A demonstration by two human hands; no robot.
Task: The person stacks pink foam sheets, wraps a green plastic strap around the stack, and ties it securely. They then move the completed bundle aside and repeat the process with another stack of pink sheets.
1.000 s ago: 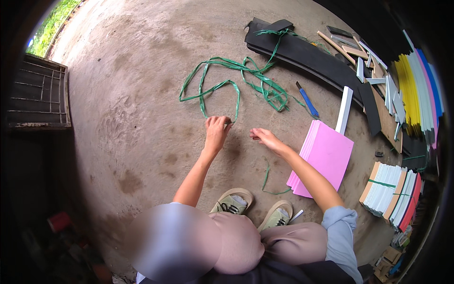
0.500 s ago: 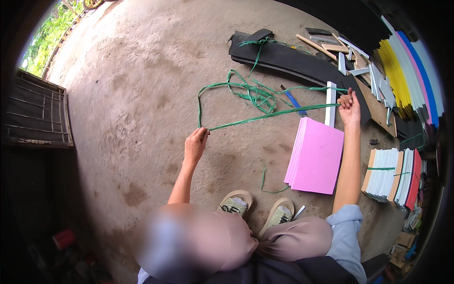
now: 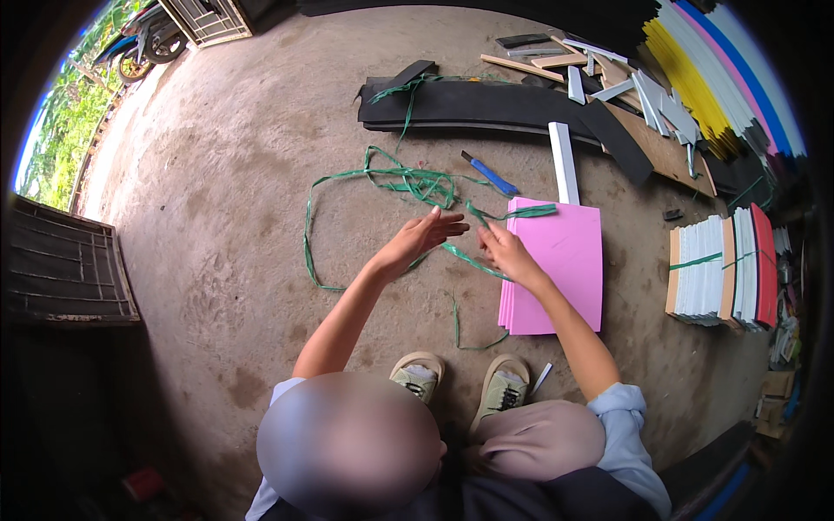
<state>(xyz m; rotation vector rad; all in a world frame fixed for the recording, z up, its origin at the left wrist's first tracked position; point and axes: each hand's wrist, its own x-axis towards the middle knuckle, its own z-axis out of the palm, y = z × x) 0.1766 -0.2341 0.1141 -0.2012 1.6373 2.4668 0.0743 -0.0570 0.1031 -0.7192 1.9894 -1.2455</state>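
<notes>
Green plastic twine (image 3: 421, 185) lies in a loose tangle and a wide loop on the concrete floor. Fingers closed, my right hand (image 3: 511, 252) grips part of it, and a length trails over the pink sheets. My left hand (image 3: 420, 238) reaches in from the left, its fingers stretched and apart, just short of the right hand; one strand passes beneath it. Under my right wrist is a stack of pink foam-like sheets (image 3: 565, 278), slightly fanned along its left edge. A white strip (image 3: 563, 165) extends from the stack's far side. Beyond the hands rests a blue-handled utility knife (image 3: 492, 174).
Long black sheets (image 3: 478, 104) lie across the floor ahead, near a heap of offcuts (image 3: 660, 108). A twine-tied bundle of sheets (image 3: 702, 271) stands at right, below upright coloured sheets (image 3: 691, 78). My shoes (image 3: 506, 386) are close by; a metal grille (image 3: 69, 269) is at left.
My hands, earlier wide apart with the twine stretched between them, have come together near the pink stack. The left hand has let go of the twine. The view has shifted too.
</notes>
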